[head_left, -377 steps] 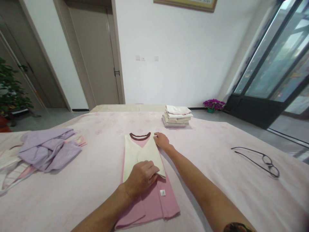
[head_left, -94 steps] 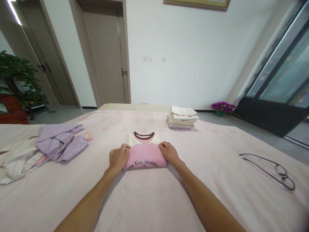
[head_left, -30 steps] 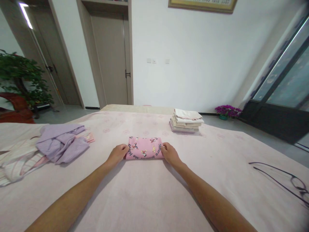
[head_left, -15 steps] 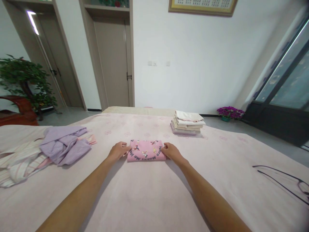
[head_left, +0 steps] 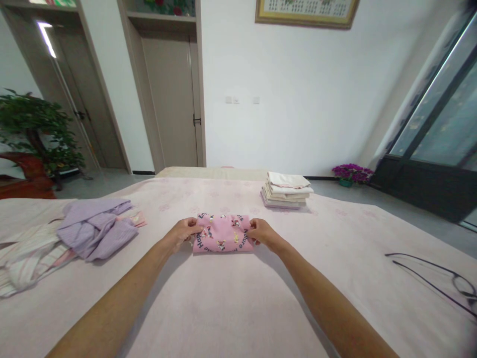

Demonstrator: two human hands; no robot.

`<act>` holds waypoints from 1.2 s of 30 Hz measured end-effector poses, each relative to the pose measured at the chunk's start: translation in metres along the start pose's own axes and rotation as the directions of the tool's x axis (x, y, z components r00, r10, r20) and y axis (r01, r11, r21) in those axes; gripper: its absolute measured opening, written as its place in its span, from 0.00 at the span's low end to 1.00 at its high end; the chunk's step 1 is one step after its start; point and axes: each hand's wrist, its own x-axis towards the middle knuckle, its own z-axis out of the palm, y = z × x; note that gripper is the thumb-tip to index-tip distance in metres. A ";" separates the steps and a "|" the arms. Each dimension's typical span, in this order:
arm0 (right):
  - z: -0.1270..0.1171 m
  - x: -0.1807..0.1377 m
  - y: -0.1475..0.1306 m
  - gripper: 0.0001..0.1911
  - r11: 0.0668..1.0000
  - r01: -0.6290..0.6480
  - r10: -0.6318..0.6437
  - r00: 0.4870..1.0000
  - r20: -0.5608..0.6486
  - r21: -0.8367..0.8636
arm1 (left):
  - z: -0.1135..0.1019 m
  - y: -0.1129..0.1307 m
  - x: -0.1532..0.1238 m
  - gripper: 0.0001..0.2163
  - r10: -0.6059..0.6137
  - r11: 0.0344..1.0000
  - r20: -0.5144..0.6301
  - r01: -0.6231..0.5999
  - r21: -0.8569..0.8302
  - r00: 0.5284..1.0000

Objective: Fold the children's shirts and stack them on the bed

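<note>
A pink garment (head_left: 222, 233) with cartoon figures and dark lettering lies folded into a small rectangle on the bed cover. My left hand (head_left: 185, 231) pinches its left end, thumb on top and the other fingers partly hidden beneath. At the right end my right hand (head_left: 261, 231) grips the cloth the same way. Its top surface bulges slightly between the hands, and part of the lettering bends out of sight at the near edge.
Left of my hands lie a crumpled lilac garment (head_left: 97, 231) and a striped one (head_left: 32, 258). A stack of folded clothes (head_left: 286, 191) stands at the back right. Eyeglasses (head_left: 428, 268) rest on the pale pink bed cover (head_left: 223, 308) at the right.
The print on the pink garment has shifted toward me, and its bottom line of lettering has passed over the near edge. Both hands keep hold of the ends. The view has tilted slightly.
</note>
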 end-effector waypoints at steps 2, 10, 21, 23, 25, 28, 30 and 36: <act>-0.002 -0.006 -0.001 0.10 0.976 0.183 -0.202 0.963 -0.176 -0.120 | -0.003 0.006 -0.003 0.20 0.147 0.988 -0.036 -0.148 -0.040 0.989; -0.002 -0.042 0.021 0.12 0.586 0.574 -0.684 0.729 0.032 -0.572 | -0.002 -0.023 -0.036 0.02 0.616 0.677 0.050 -0.561 0.477 0.786; -0.023 -0.056 0.033 0.18 0.661 0.524 -0.633 0.774 -0.023 -0.537 | -0.013 -0.026 -0.064 0.14 0.596 0.625 0.075 -0.520 0.582 0.799; -0.021 -0.054 0.023 0.19 0.710 0.528 -0.648 0.750 -0.137 -0.466 | -0.008 -0.019 -0.063 0.16 0.606 0.643 0.055 -0.529 0.553 0.794; -0.012 -0.054 0.011 0.20 0.695 0.566 -0.674 0.728 -0.128 -0.443 | 0.003 -0.012 -0.063 0.17 0.631 0.609 0.128 -0.590 0.530 0.765; 0.009 -0.062 0.000 0.26 0.640 0.581 -0.656 0.754 0.037 -0.503 | 0.021 -0.010 -0.068 0.20 0.641 0.488 0.310 -0.685 0.541 0.702; 0.024 -0.073 0.001 0.28 0.594 0.595 -0.616 0.769 0.169 -0.542 | 0.029 -0.016 -0.072 0.23 0.629 0.404 0.415 -0.733 0.548 0.657; 0.042 -0.099 0.016 0.31 0.491 0.640 -0.627 0.731 0.270 -0.591 | 0.035 -0.040 -0.083 0.19 0.686 0.305 0.410 -0.750 0.587 0.601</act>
